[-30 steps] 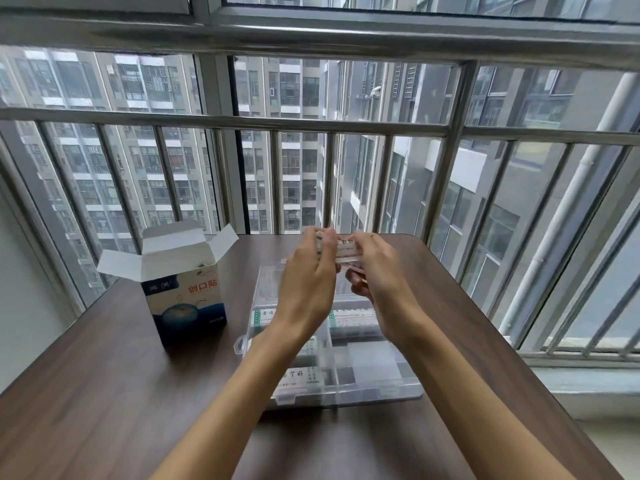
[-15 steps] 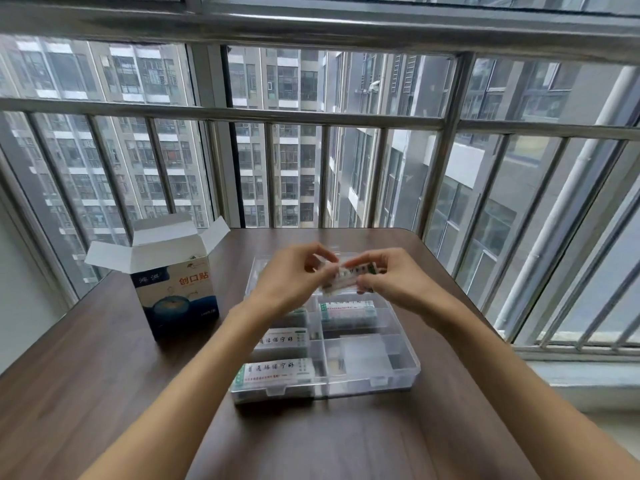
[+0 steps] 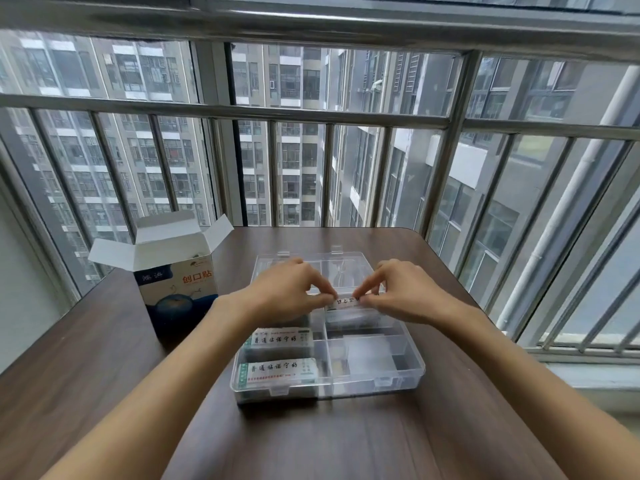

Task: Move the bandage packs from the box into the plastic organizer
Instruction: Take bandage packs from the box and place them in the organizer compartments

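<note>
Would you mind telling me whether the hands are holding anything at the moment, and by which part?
Both hands hold one bandage pack over the plastic organizer: the left hand pinches its left end, the right hand its right end, with thumb and fingers.

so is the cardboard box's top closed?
No, the cardboard box stands with its top flaps folded open, left of the plastic organizer.

table (image 3: pixel 104 393) bears box (image 3: pixel 178 289), organizer (image 3: pixel 408 370).
</note>
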The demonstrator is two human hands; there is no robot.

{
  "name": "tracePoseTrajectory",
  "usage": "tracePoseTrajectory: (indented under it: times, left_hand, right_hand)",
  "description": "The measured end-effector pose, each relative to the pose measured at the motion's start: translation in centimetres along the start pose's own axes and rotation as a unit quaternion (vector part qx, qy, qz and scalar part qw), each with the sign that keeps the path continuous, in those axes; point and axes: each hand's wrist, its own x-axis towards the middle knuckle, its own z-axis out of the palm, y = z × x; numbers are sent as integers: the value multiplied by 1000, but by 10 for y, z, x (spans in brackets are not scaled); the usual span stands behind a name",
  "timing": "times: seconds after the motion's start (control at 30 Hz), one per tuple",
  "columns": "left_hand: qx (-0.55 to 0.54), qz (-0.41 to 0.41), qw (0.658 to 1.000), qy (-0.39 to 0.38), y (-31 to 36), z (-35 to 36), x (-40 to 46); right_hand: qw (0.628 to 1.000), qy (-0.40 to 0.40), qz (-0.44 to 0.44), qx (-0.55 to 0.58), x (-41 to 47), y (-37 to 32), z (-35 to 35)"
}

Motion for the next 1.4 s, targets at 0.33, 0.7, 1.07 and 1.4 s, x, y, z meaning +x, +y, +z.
tracePoseTrajectory:
  times: [0.33, 0.7, 1.07, 1.4]
  left_hand:
    - [54, 22, 998, 0, 11, 1, 5]
    - [81, 6, 995, -65, 18, -8, 19]
    - [65, 8, 994, -85, 17, -9, 18]
    - [62, 4, 994, -89, 16, -9, 17]
  right_hand:
    - [997, -36, 66, 17, 19, -4, -11]
    - [957, -160, 178, -165, 24, -28, -26]
    - [918, -298, 230, -126, 36, -29, -29]
    - [932, -258, 245, -64, 31, -13, -21]
